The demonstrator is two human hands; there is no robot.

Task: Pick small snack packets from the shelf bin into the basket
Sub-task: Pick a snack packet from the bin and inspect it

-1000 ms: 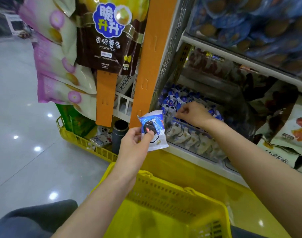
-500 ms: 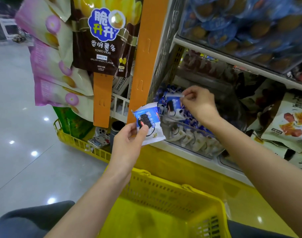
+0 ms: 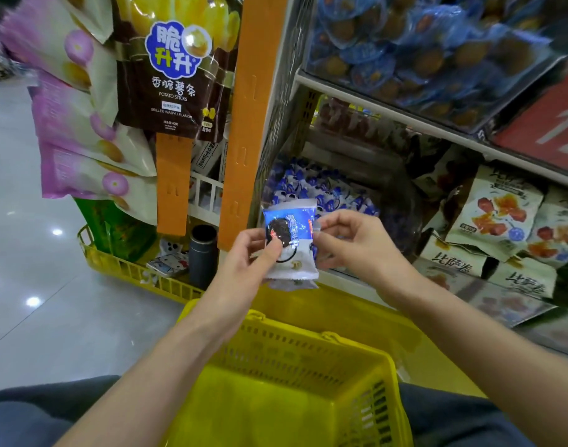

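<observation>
My left hand (image 3: 250,253) holds blue-and-white snack packets (image 3: 290,243) stacked upright in front of the shelf, thumb pressed on the front one. My right hand (image 3: 353,243) pinches the stack's right edge with curled fingers. Another packet's edge (image 3: 292,283) peeks out below the front one. Behind the hands, the clear shelf bin (image 3: 402,217) holds several more of the same blue packets (image 3: 308,188). The yellow basket (image 3: 308,356) sits directly below my hands, on my lap, and nothing shows inside it.
An orange shelf post (image 3: 243,124) stands left of the bin. Potato stick bags (image 3: 169,66) and pink bags (image 3: 82,130) hang at left. Dried fruit bags (image 3: 495,214) fill the shelf at right. A low yellow rack (image 3: 131,272) with a dark cylinder (image 3: 203,253) stands on the floor.
My right hand lifted a packet out of the bin and brought it down to the packet in my left hand. Both hands now meet above the basket.
</observation>
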